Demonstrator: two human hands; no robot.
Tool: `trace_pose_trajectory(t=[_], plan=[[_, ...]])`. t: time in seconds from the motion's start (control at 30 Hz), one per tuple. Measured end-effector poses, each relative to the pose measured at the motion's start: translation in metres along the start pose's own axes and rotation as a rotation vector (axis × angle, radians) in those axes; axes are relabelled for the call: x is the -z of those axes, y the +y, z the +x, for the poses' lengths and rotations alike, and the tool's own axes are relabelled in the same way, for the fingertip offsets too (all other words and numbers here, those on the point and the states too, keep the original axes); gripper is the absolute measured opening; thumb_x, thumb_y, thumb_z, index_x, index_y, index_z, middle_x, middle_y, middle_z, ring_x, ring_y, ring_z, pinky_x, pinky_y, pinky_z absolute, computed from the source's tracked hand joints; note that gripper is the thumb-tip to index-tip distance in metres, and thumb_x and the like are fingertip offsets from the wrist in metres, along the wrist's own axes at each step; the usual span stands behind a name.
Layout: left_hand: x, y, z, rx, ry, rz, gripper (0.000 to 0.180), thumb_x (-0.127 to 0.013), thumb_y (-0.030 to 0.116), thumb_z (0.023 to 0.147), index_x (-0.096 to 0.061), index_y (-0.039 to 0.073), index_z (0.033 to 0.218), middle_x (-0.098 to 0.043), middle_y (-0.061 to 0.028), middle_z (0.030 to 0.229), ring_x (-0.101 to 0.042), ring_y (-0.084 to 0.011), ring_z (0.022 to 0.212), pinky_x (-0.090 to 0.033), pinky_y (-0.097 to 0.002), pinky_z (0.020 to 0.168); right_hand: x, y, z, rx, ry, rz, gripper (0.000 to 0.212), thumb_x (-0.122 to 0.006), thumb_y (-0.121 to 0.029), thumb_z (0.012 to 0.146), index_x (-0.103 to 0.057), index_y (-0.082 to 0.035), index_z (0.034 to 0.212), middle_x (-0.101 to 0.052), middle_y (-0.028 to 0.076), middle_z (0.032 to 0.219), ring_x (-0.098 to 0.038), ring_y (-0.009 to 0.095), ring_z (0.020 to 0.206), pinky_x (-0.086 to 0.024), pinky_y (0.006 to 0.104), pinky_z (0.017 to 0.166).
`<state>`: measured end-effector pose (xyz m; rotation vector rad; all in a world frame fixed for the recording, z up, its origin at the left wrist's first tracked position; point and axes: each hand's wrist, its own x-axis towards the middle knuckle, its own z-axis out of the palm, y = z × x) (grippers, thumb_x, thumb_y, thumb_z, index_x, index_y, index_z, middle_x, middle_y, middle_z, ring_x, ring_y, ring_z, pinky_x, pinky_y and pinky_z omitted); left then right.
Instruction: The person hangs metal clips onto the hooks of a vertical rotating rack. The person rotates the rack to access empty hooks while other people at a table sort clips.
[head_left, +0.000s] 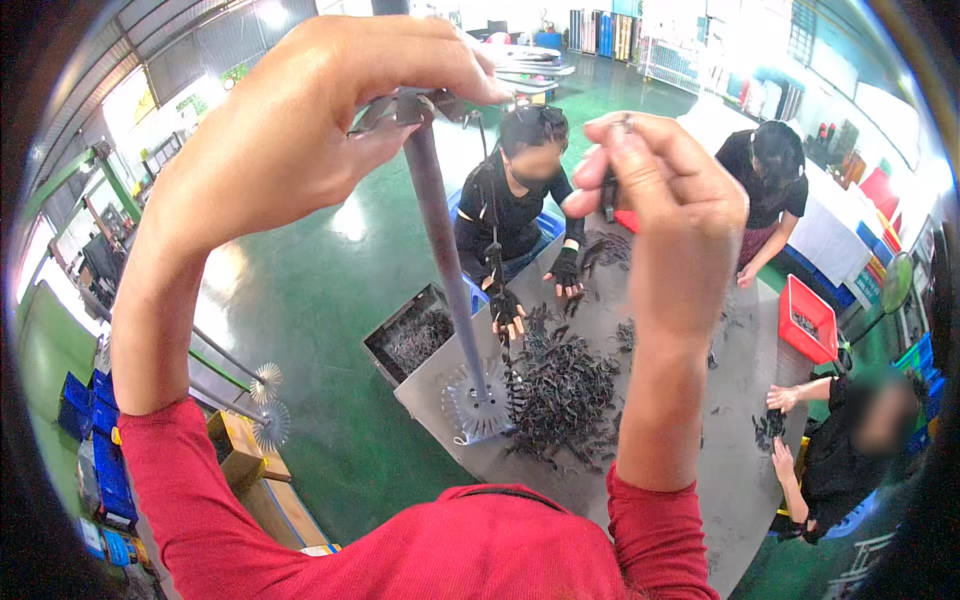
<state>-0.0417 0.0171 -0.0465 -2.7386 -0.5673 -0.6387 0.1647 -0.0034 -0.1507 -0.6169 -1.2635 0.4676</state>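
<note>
A grey pole (445, 220) rises from the table, with a spoked metal disc (477, 398) at its base. My left hand (330, 110) is raised at the pole's upper part, its fingers and thumb closed around small dark parts (412, 106) there. Silvery flat blades (530, 65) fan out just beyond those fingertips. A string of small dark parts (492, 225) hangs down beside the pole. To the right, my right hand (665, 170) is raised and pinches a small dark part (609, 192), mostly hidden by the fingers.
A pile of dark parts (565, 385) covers much of the grey table (660, 510). Three people in black sit or stand around it. A black crate (410, 340) is at its left edge, a red basket (806, 320) at the right. More spoked discs (270, 425) stand at left.
</note>
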Motion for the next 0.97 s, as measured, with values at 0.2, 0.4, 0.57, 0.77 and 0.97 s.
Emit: trace_pose_trajectory(t=[0.2,0.4,0.57,0.77,0.97], plan=[[0.012,0.007,0.006,-0.064,-0.155,0.075,0.058,-0.059,-0.010,0.070,-0.060,0.008,0.125,-0.057,-0.0141,0.129,-0.055,-0.0343,0.120,-0.044,-0.0419,0.100,0.064,0.017,0.030,-0.146,0.013,-0.593,0.018,-0.061,-0.014,0.091,-0.069,0.000,0.098,-0.070,0.011,0.078,-0.067,0.012,0.065,-0.052,0.0256,0.060],[0.000,0.012,0.008,-0.011,-0.005,-0.030,0.061,-0.057,-0.012,0.069,-0.060,0.011,0.126,-0.054,-0.0128,0.133,-0.053,-0.0327,0.123,-0.044,-0.0409,0.100,0.040,0.019,0.019,0.174,-0.064,-0.613,0.021,-0.063,-0.016,0.090,-0.069,0.000,0.102,-0.071,0.012,0.084,-0.070,0.013,0.078,-0.052,0.0255,0.065],[0.004,0.009,0.006,-0.086,0.006,-0.003,0.052,-0.057,-0.015,0.068,-0.066,0.009,0.114,-0.061,-0.0109,0.123,-0.058,-0.0304,0.118,-0.048,-0.0391,0.095,-0.008,-0.001,-0.002,-0.054,-0.269,0.129,0.017,-0.062,-0.005,0.089,-0.067,0.006,0.100,-0.071,0.011,0.084,-0.069,0.013,0.074,-0.053,0.0244,0.065],[-0.004,-0.008,0.000,-0.261,0.153,0.053,0.038,-0.064,-0.002,0.064,-0.069,0.004,0.102,-0.067,-0.0200,0.091,-0.064,-0.0372,0.093,-0.052,-0.0428,0.079,-0.025,-0.015,-0.006,-0.021,-0.121,-0.183,0.018,-0.057,-0.012,0.095,-0.065,0.003,0.100,-0.067,0.007,0.080,-0.063,0.012,0.066,-0.053,0.0257,0.064],[0.005,0.004,-0.004,-0.139,0.116,0.065,0.043,-0.067,0.007,0.068,-0.070,0.008,0.111,-0.068,-0.0240,0.082,-0.068,-0.0351,0.084,-0.055,-0.0404,0.077,0.001,0.012,-0.001,0.051,-0.056,-0.195,0.025,-0.053,-0.011,0.097,-0.062,0.005,0.114,-0.064,0.009,0.092,-0.060,0.013,0.084,-0.051,0.0227,0.073]])
